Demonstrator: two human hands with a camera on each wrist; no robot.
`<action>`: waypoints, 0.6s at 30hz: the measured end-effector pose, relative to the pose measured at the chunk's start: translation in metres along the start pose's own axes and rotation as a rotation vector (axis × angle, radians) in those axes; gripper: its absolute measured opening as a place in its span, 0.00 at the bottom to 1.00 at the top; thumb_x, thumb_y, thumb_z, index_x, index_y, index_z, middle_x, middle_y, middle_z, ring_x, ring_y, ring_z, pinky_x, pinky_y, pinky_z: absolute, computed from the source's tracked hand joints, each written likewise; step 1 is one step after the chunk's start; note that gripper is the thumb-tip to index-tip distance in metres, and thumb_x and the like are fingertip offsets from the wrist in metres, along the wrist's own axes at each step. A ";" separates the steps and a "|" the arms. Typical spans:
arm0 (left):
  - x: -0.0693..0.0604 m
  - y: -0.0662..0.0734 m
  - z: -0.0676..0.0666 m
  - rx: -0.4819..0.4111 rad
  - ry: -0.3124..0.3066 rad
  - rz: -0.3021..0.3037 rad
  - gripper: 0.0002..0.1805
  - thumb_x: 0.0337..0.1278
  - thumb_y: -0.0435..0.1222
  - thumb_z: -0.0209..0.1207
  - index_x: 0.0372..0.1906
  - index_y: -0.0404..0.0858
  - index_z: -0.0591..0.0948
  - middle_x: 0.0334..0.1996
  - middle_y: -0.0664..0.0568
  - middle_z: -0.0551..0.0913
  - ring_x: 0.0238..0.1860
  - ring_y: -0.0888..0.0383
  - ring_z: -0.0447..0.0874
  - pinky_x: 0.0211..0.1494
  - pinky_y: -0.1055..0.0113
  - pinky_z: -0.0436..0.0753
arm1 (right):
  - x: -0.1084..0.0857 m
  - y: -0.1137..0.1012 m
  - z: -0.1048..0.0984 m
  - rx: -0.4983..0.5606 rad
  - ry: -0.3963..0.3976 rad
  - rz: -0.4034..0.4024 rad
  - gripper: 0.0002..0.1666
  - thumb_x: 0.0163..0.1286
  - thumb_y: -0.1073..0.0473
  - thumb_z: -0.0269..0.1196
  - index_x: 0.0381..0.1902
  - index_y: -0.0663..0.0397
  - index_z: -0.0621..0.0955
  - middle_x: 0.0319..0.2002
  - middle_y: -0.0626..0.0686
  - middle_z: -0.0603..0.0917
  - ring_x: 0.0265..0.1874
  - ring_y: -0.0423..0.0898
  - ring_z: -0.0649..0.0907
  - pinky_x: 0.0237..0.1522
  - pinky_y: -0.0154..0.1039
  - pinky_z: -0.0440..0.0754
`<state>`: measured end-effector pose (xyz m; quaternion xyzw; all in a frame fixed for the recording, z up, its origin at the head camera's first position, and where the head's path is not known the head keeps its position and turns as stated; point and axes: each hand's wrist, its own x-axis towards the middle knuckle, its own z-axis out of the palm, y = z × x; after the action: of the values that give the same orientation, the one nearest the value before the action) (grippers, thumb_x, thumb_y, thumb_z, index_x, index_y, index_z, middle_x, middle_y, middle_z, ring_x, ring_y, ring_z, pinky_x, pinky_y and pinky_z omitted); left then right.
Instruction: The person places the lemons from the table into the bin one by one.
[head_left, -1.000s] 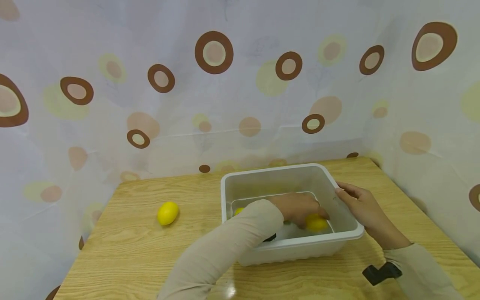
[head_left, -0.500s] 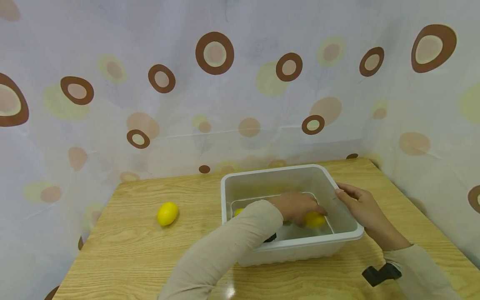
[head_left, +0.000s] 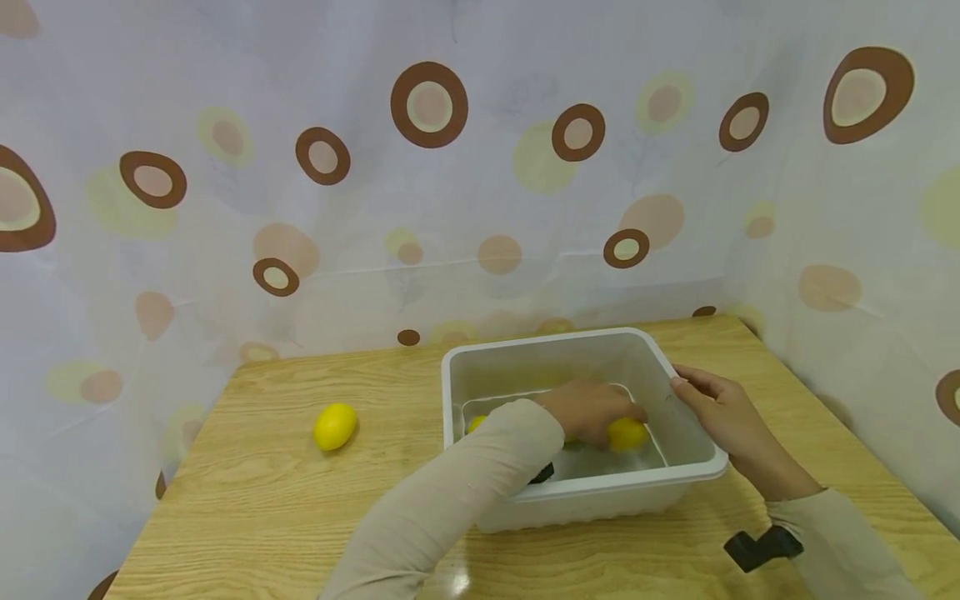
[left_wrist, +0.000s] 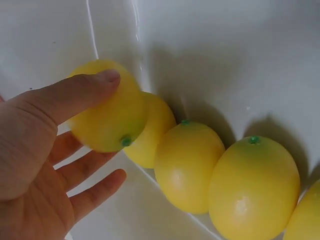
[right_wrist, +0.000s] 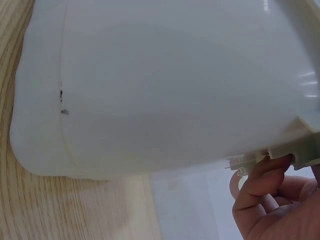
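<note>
My left hand (head_left: pixel 588 408) reaches down inside a white plastic bin (head_left: pixel 577 483) and grips a yellow lemon (head_left: pixel 627 435), which has a green stem dot. In the left wrist view the thumb lies over that lemon (left_wrist: pixel 105 115), and the other fingers are behind and below it. Beside it, several more lemons (left_wrist: pixel 252 187) stand in a row along the bin's inner wall. In the head view my left forearm hides most of them. At the bin's right side, my right hand (head_left: pixel 723 412) holds the rim, thumb on top and fingers curled under it.
One lemon (head_left: pixel 335 427) lies alone on the wooden table (head_left: pixel 262 500), left of the bin. A patterned curtain (head_left: pixel 495 183) hangs behind the table and along its sides. A black strap (head_left: pixel 763 547) is on my right wrist.
My left hand has shifted slightly left inside the bin, bringing the lemon along. The right hand and the bin stay where they were.
</note>
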<state>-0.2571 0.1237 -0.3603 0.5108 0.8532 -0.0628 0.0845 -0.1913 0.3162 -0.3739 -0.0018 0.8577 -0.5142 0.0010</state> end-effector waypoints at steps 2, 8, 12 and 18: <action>0.000 0.000 0.002 -0.029 -0.019 -0.035 0.31 0.54 0.41 0.67 0.64 0.59 0.74 0.59 0.65 0.76 0.56 0.65 0.74 0.59 0.72 0.72 | 0.000 0.000 0.000 0.005 -0.002 0.003 0.37 0.76 0.43 0.46 0.71 0.65 0.61 0.62 0.71 0.69 0.44 0.45 0.81 0.38 0.38 0.83; 0.000 -0.001 0.003 -0.056 -0.038 -0.090 0.29 0.54 0.41 0.67 0.62 0.60 0.75 0.58 0.66 0.77 0.56 0.66 0.75 0.58 0.69 0.74 | 0.001 0.001 0.000 0.012 -0.007 0.008 0.38 0.76 0.43 0.46 0.71 0.65 0.60 0.62 0.71 0.69 0.43 0.42 0.80 0.38 0.38 0.83; -0.001 -0.001 0.001 -0.060 -0.032 -0.080 0.28 0.54 0.41 0.67 0.61 0.59 0.76 0.54 0.65 0.79 0.53 0.66 0.76 0.55 0.69 0.76 | 0.000 0.000 0.000 0.012 -0.006 0.008 0.38 0.76 0.43 0.46 0.71 0.65 0.60 0.62 0.71 0.69 0.43 0.41 0.80 0.38 0.37 0.83; -0.003 0.001 -0.002 -0.086 -0.051 -0.099 0.28 0.54 0.41 0.67 0.61 0.61 0.76 0.55 0.66 0.78 0.51 0.67 0.75 0.53 0.68 0.77 | 0.000 0.000 0.000 0.010 -0.004 0.005 0.38 0.76 0.43 0.46 0.71 0.66 0.61 0.62 0.72 0.69 0.43 0.41 0.80 0.38 0.37 0.83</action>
<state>-0.2553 0.1218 -0.3580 0.4620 0.8770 -0.0431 0.1247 -0.1918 0.3158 -0.3737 -0.0005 0.8550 -0.5186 0.0041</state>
